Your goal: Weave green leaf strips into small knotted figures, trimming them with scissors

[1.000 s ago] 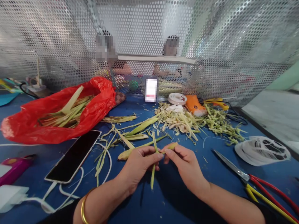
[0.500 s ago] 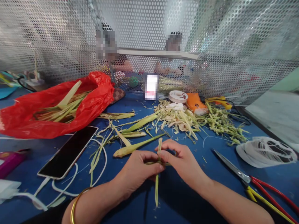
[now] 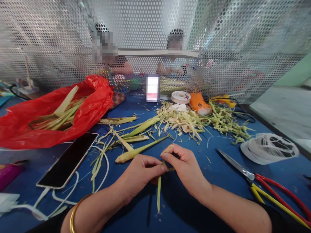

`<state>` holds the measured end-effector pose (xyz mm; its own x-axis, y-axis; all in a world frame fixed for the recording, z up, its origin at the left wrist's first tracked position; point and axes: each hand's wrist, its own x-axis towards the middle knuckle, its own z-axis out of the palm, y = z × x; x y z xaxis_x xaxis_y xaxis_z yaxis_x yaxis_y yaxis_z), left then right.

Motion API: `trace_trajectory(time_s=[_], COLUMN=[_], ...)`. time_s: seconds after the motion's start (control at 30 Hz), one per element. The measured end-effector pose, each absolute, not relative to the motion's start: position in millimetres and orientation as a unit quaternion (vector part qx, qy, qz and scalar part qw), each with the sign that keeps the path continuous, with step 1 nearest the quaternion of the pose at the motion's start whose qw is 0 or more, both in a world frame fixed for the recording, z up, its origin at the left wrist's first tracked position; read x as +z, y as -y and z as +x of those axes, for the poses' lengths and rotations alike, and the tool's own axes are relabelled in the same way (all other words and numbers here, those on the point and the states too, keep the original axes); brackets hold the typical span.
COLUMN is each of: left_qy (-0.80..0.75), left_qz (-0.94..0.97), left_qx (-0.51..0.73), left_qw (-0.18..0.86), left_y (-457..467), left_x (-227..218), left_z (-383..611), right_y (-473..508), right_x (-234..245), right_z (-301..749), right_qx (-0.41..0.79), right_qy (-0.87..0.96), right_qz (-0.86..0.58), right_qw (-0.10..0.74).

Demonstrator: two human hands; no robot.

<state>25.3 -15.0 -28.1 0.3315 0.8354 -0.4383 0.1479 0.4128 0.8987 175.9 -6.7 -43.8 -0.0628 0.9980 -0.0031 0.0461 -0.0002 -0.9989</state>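
Note:
Over the front middle of the table, my left hand (image 3: 139, 174) is closed in a pinch on a narrow green leaf strip (image 3: 158, 194). The strip's tapered end hangs below my fingers. My right hand (image 3: 188, 173) pinches the upper part of the same strip, which looks like corn husk. Between the hands a thin piece runs sideways; my fingers hide most of the crossing. Just beyond my left hand lies a long yellow-green husk stalk (image 3: 136, 152). Red-and-yellow-handled scissors (image 3: 248, 174) lie apart on the right, blades slightly parted.
A red plastic bag (image 3: 94, 103) of leaves and a black-screened phone (image 3: 69, 161) with a white cable are left. Behind sit shredded husk (image 3: 187, 121), a ribbon roll (image 3: 181, 97), an orange packet (image 3: 199, 103) and perforated panel (image 3: 143, 19). White thread (image 3: 268, 149) lies right.
My right thumb and fingers have closed over the strip's top end, which stood up free before. The whole view has shifted slightly.

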Motion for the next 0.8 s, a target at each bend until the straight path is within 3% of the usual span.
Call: trace_trajectory(time_s=[0.2,0.43,0.8], left_qy=[-0.514,-0.483,-0.454], left_qz=[0.354,0.264,0.279], left_qx=[0.406,0.483,0.475], left_qw=[0.668,0.681,0.7], left_y=[10.3,11.2,16.5], left_x=[-28.7,-32.9,-37.2], left_z=[23.1,27.0,31.3], right_y=[-3.4,11.9,22.8], right_x=[-52.8,-43.3,-50.5], right_z=[183.3,167.8,164.3], right_qx=[0.538,0.678,0.638], right_qy=[0.36,0.462,0.496], right_qz=[-0.511,-0.417,-0.438], right_qw=[0.566,0.391,0.392])
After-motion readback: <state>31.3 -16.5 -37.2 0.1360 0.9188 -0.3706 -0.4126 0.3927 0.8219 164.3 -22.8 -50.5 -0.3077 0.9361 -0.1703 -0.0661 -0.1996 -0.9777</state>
